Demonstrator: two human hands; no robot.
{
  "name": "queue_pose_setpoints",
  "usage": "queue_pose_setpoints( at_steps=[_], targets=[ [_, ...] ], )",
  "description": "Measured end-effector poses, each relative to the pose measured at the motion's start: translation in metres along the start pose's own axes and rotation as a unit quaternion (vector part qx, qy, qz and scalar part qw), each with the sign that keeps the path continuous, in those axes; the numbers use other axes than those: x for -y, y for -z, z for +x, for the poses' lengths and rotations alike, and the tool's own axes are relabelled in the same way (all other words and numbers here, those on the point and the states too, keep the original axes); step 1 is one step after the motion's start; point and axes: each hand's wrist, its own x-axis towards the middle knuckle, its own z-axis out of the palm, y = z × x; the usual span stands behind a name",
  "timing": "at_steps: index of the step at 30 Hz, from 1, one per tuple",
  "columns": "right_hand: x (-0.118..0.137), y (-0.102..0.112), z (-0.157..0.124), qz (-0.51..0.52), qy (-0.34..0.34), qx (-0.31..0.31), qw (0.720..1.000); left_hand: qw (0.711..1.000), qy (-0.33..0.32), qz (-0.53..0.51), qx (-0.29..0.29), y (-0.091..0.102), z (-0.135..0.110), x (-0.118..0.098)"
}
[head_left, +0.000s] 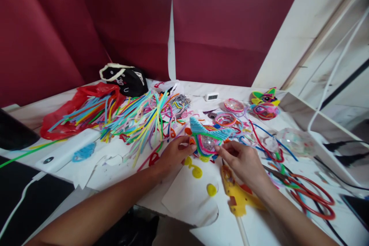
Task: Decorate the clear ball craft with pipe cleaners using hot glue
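Observation:
A craft piece (208, 136) of coiled pipe cleaners, with a light blue pointed top and a clear dome in its middle, lies on the white table (253, 226). My left hand (173, 153) pinches its left edge. My right hand (245, 163) pinches its right edge with thumb and forefinger. Under my right wrist lies a yellow glue gun (238, 196). Small yellow coiled pieces (194, 167) lie just in front of the craft piece.
A big loose pile of coloured pipe cleaners (138, 117) spreads over the left half, partly on a red plastic bag (62, 117). A black pouch (127, 78) stands behind. Finished pieces (263, 103), clear domes (296, 140), red loops (313, 196) and a small white clock (212, 96) lie right.

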Motion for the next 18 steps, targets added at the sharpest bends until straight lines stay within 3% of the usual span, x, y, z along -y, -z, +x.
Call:
queue_pose_setpoints(
  at_steps=[6,11,18],
  targets=[
    [0.008,0.003,-0.002,0.039,-0.002,-0.022,0.999,0.999,-0.021,-0.047,-0.012,-0.003,0.001,0.001],
    [0.018,0.006,-0.001,0.067,0.007,-0.033,0.997,0.992,-0.044,-0.117,-0.034,-0.009,-0.003,-0.012],
    [0.029,0.008,0.004,0.103,0.006,-0.038,0.994,0.970,-0.014,-0.241,-0.036,-0.015,-0.005,-0.027]
  ],
)
